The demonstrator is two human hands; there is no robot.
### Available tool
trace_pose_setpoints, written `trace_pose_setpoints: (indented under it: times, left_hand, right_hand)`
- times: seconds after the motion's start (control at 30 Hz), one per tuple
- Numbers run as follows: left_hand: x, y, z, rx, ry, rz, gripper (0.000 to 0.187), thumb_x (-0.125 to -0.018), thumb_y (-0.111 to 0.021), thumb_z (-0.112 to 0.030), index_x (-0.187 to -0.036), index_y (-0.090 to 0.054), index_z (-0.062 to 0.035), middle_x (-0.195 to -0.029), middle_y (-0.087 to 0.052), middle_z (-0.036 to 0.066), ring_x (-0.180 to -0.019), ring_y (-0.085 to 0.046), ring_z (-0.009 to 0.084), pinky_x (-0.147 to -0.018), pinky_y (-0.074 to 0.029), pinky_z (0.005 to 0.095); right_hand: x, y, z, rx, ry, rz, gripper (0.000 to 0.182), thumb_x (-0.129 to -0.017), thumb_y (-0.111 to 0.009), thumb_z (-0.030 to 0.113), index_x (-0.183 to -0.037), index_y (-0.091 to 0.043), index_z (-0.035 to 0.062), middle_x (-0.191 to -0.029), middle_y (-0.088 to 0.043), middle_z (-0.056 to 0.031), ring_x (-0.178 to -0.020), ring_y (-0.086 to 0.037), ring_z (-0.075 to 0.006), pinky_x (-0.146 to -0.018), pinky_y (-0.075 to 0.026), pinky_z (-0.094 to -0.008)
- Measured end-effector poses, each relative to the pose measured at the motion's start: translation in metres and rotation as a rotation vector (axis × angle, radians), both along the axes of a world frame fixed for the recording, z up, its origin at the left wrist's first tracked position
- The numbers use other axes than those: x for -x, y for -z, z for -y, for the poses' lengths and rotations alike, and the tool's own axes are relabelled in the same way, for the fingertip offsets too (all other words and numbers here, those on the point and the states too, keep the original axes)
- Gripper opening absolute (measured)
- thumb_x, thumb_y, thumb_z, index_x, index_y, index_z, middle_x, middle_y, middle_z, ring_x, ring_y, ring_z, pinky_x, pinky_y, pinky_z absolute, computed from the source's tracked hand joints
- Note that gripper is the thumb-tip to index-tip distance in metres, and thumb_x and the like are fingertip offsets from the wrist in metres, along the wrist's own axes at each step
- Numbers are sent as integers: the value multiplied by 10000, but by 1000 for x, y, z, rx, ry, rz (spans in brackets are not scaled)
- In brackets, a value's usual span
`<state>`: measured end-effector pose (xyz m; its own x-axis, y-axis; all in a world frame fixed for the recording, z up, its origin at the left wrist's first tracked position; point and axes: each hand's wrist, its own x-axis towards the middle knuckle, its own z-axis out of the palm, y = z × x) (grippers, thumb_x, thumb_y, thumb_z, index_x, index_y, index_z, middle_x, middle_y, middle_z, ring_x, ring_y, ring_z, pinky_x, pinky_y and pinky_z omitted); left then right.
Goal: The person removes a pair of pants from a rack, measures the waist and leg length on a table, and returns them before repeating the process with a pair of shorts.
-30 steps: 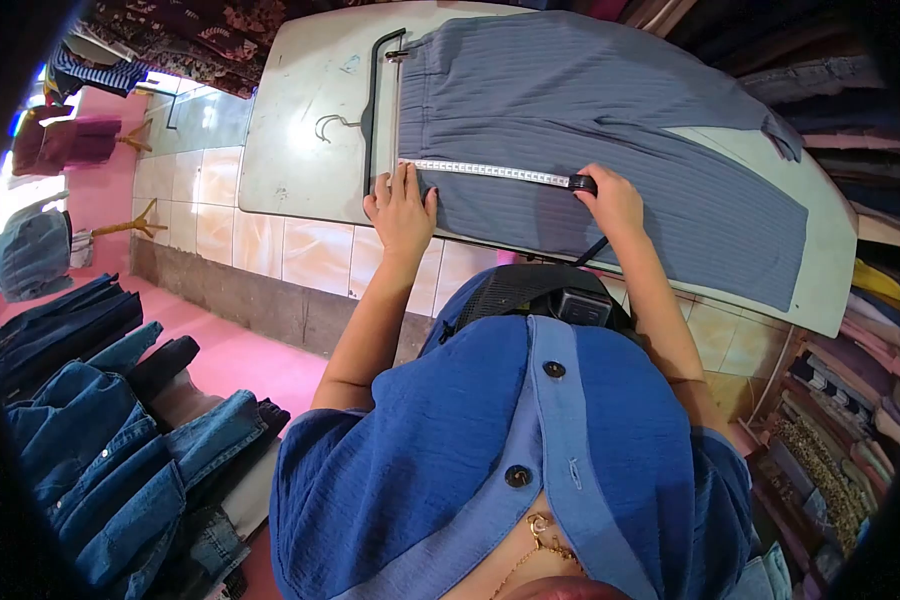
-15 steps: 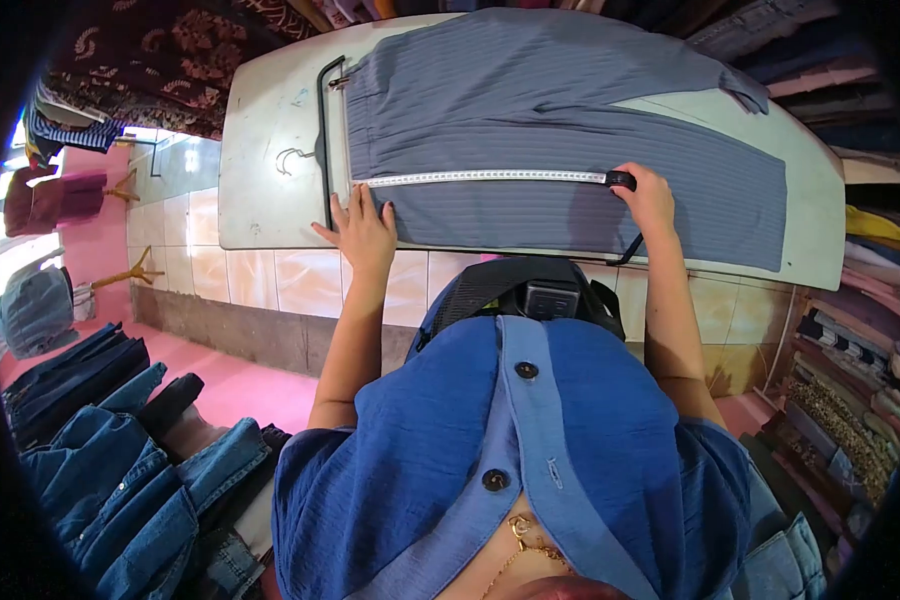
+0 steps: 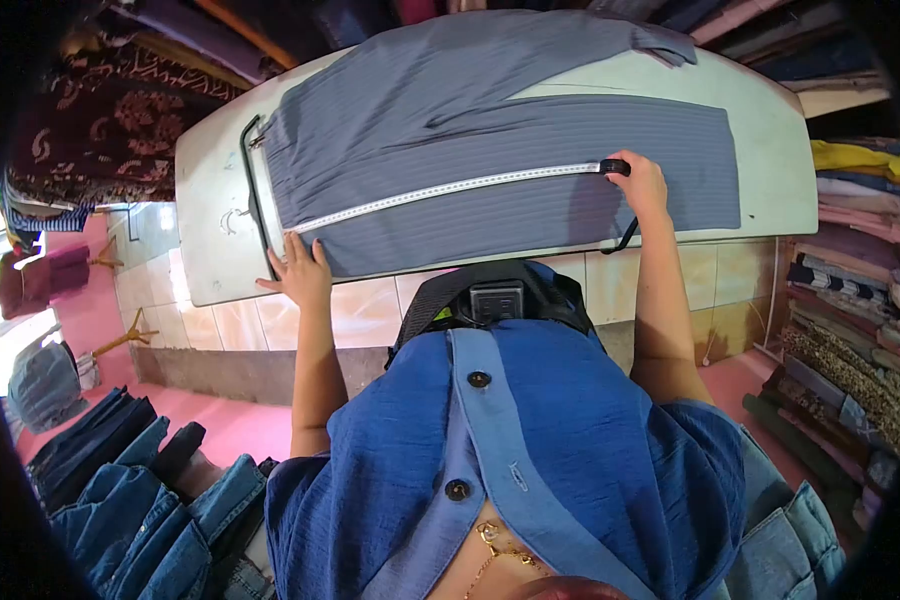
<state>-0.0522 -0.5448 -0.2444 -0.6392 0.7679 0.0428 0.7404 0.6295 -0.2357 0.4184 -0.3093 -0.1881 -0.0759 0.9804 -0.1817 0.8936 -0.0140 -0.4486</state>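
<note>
Grey ribbed trousers [image 3: 370, 170] lie flat on a pale table, waistband to the left and hems to the right. A white measuring tape [image 3: 450, 188] runs along the nearer leg from the waistband. My left hand [image 3: 302, 275] rests with spread fingers at the waistband's near corner, fingertips at the tape's end. In my right hand [image 3: 646, 187] is the black tape measure case [image 3: 615, 167], held over the leg short of the hem. A dark clothes hanger [image 3: 254, 190] with a pale hook lies along the waistband.
The white table [image 3: 210, 265] has its near edge just ahead of my body. Stacked folded clothes [image 3: 850, 250] line the right side, and denim garments [image 3: 130, 500] are at lower left. Dark patterned fabric [image 3: 120, 150] hangs at the far left.
The tape case has moved farther along the leg toward the hem, and a longer stretch of tape shows. My left hand stays at the waistband. The whole view has shifted and tilted.
</note>
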Motion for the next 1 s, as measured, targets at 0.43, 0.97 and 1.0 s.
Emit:
trace_pose_setpoints:
  times: [0.43,0.97,1.0]
  left_hand:
    - [-4,-10,-13,184,-168,100,569,-951,-289,-500,-1421,-357,-187,-1464,-354,-56,-1408,-133,309,-996,87,709]
    - [4,-12,-23,334,-284,172,618,-946,-269,-542,-1454,-277,-192,-1511,-249,-64,-1420,3,337,-1031,55,680]
    - [10,-6,-21,345,-274,146,618,-946,-250,-552,-1458,-264,-206,-1518,-225,-72,-1416,5,351,-1019,25,701]
  right_hand:
    - [-121,4,-44,-37,77,41,259,-709,-747,108,-952,-686,175,-873,-684,-73,-831,-641,-285,-701,-498,-399]
    - [-274,18,-90,25,148,51,296,-682,-746,32,-949,-690,147,-856,-682,-60,-807,-636,-215,-705,-489,-343]
    - [-282,19,-92,-11,122,43,301,-677,-744,22,-948,-691,141,-857,-683,-63,-807,-636,-213,-709,-490,-341]
